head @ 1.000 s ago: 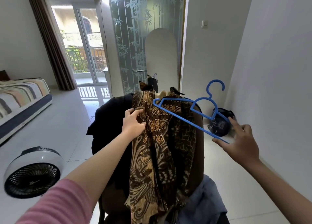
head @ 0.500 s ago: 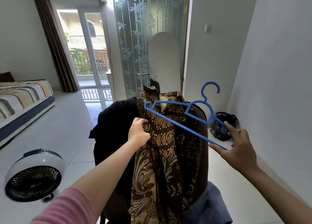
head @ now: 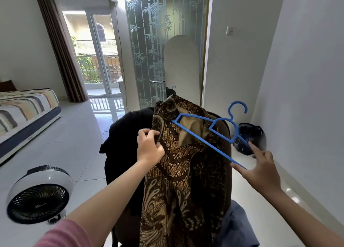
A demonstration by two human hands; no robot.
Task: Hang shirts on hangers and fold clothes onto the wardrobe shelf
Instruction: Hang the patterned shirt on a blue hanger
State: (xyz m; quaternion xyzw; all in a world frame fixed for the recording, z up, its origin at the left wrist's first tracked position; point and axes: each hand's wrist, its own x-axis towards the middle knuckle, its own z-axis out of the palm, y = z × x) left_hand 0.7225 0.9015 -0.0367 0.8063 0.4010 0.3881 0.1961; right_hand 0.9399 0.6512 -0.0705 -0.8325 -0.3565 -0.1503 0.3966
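A brown batik shirt (head: 178,181) hangs in front of me, draped over a dark brown chair back. My left hand (head: 149,147) grips the shirt's front edge just below the collar. A blue plastic hanger (head: 208,133) is tilted, its left end pushed inside the shirt's collar opening, its hook up at the right. My right hand (head: 260,169) pinches the hanger's right end between thumb and forefinger.
A black garment (head: 122,144) lies over the chair's left side and a blue-grey cloth (head: 236,228) at its lower right. A white floor fan (head: 39,194) stands at the left, a striped mattress (head: 24,114) farther left, a dark bag (head: 249,138) by the right wall.
The hanger's left end has gone deeper into the collar opening. My left hand has pulled the shirt's front edge aside, showing the lining.
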